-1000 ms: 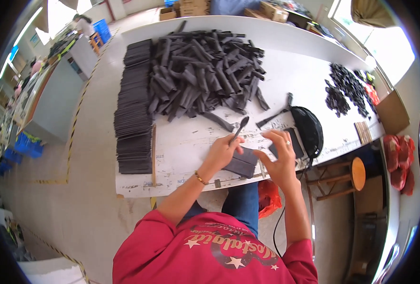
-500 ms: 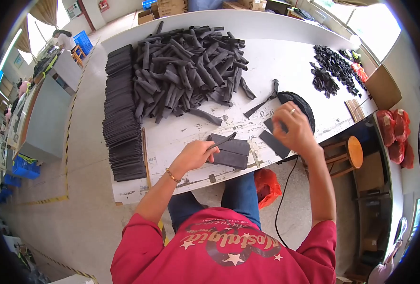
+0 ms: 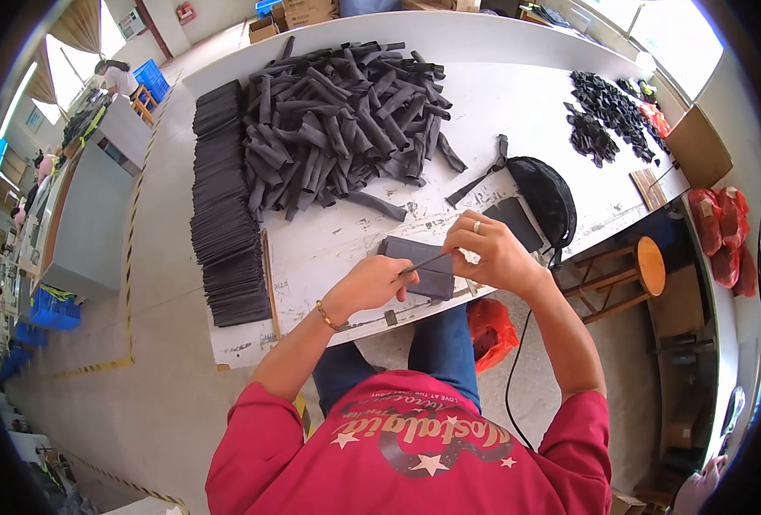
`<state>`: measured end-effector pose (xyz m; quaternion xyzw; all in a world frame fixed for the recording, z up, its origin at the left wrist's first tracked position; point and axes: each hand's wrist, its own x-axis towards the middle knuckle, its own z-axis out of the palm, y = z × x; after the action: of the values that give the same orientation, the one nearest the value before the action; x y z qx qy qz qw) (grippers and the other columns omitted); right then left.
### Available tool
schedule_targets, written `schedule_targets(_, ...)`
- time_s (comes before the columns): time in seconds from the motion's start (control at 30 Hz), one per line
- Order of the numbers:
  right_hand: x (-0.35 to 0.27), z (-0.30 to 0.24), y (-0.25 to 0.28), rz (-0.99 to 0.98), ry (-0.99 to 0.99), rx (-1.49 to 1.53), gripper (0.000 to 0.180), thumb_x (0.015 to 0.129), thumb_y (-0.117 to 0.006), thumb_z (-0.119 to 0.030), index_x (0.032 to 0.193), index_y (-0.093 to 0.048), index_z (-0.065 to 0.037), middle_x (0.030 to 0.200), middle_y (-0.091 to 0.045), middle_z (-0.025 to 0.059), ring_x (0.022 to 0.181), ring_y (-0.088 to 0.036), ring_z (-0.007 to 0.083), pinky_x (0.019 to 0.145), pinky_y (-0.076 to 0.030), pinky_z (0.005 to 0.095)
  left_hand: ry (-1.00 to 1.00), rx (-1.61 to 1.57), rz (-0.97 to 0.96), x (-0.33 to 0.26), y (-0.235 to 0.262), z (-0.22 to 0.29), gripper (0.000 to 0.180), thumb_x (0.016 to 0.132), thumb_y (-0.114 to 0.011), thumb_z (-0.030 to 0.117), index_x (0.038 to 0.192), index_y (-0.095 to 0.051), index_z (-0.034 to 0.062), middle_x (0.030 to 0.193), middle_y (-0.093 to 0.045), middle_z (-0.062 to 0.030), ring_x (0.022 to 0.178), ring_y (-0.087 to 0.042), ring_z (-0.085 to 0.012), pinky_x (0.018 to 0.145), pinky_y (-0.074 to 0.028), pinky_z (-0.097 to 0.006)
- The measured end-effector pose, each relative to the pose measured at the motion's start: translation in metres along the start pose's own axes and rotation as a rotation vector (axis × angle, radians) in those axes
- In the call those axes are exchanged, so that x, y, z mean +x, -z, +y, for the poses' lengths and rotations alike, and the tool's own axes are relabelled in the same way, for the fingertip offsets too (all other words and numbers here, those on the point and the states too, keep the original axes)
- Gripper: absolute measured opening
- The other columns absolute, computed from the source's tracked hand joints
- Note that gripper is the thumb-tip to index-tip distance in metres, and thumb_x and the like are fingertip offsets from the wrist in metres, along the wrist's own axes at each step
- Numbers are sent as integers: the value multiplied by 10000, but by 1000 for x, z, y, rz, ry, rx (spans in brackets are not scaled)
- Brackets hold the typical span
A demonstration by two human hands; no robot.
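Note:
My left hand and my right hand hold a dark, narrow fabric piece between them, seen almost edge-on. Each pinches one end with closed fingers. Below it on the white table lies a small stack of flat black fabric pieces. Beyond my right hand are other flat dark pieces, beside a round black mesh-covered thing. A dark strap with a loop lies next to it.
A heap of dark rolled fabric tubes fills the far left, beside a long row of stacked black pieces. Small black pieces lie far right. A wooden stool, red bags and an orange-red bag stand around the table.
My right hand has come left from above the flat pieces near the round black thing and now grips the right end of the strip. My left hand has shifted slightly right.

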<state>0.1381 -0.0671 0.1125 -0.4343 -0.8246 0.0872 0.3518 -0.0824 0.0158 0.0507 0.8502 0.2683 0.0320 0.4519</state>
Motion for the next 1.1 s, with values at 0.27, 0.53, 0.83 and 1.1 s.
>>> schedule_targets(0.27, -36, 32, 44, 313, -345, -73, 137, 704, -575, 81, 805, -620, 0, 831, -633, 104, 808, -622, 244, 755, -498, 327, 69, -302, -39, -9, -1, -40, 246, 970, -509, 225, 967, -672, 41, 694, -688, -44, 662, -632, -133, 657, -473, -295)
schedule_targets(0.53, 4, -2, -23, 16, -67, 76, 207, 720, -688, 16, 904, -604, -31, 897, -613, 94, 870, -589, 272, 760, -494, 358, 14, -255, -58, 2, -8, -24, 243, 984, -493, 198, 966, -665, 27, 692, -685, -44, 653, -625, -121, 650, -464, -291)
schedule_targets(0.83, -27, 40, 23, 178, -293, -149, 109, 695, -588, 57, 774, -552, -9, 768, -575, 114, 727, -587, 279, 665, -490, 365, 154, -384, -87, -21, 4, -38, 251, 971, -511, 210, 1013, -676, 26, 721, -694, -25, 716, -599, -86, 709, -448, -263)
schedule_targets(1.1, 0, -9, -16, 212, -240, 138, 328, 768, -726, -45, 1071, -608, -7, 961, -623, 122, 896, -599, 244, 812, -491, 332, 65, -525, -130, -7, -4, -35, 262, 974, -518, 223, 1025, -676, 22, 741, -699, -26, 679, -563, -61, 648, -423, -241)
